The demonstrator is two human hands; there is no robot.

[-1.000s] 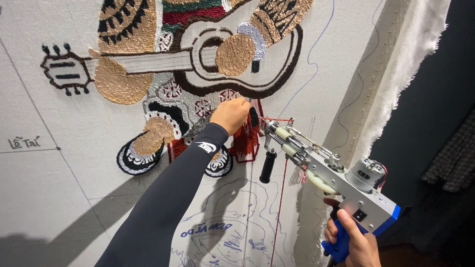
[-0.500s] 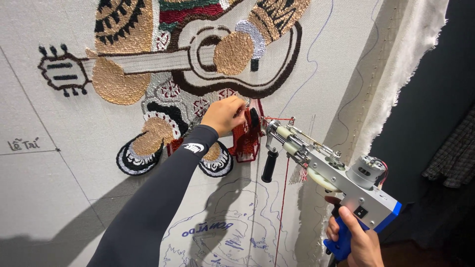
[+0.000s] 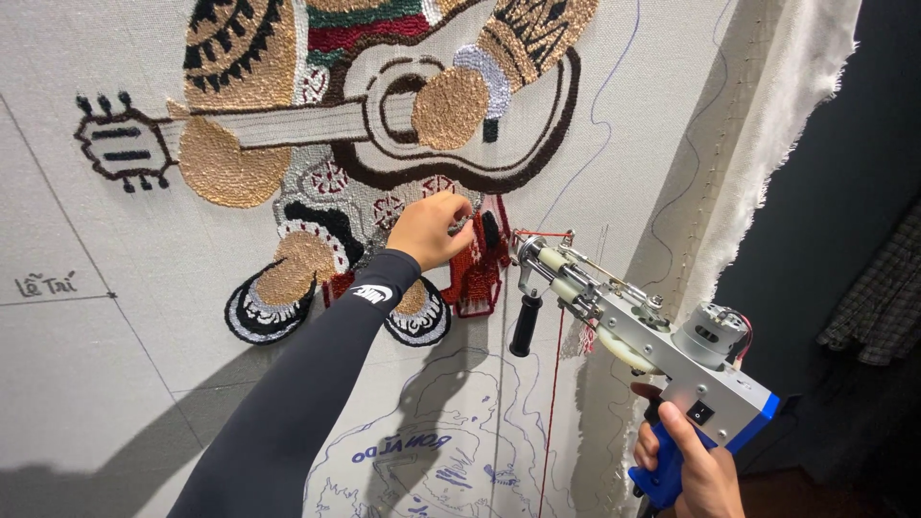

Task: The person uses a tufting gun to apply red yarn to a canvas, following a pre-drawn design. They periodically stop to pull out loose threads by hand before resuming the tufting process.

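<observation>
In the head view, a large pale tufting cloth (image 3: 115, 403) fills most of the frame, stretched upright, with its frayed white edge (image 3: 787, 125) running down the upper right. On the cloth, in the upper middle, there is a tufted picture of a figure with a guitar (image 3: 403, 115) in brown, beige, black and red yarn; the guitar head reaches to the upper left of the frame. The left hand (image 3: 430, 228), in a long black sleeve (image 3: 288, 412) that comes from the lower left, is at the centre of the frame and presses on the tufted pile just beside a red patch (image 3: 484, 273); its fingers (image 3: 451, 206) are bent and pinched together on the yarn, but I cannot tell if they really grasp a strand. The right hand (image 3: 686, 465) is at the lower right, and its fingers are clenched around the blue handle of a tufting gun (image 3: 662, 345). The gun is grey and blue, tilted, with its nose pointing up-left toward the cloth, near the red patch but apart from the left hand. A black front grip (image 3: 525, 326) hangs down under the nose. A thin red yarn (image 3: 554, 403) runs down from the gun to the bottom of the frame. Below the figure, blue drawn outlines (image 3: 432, 460) show on the bare cloth. At the far right there is a dark wall with some checked fabric (image 3: 883, 307).
</observation>
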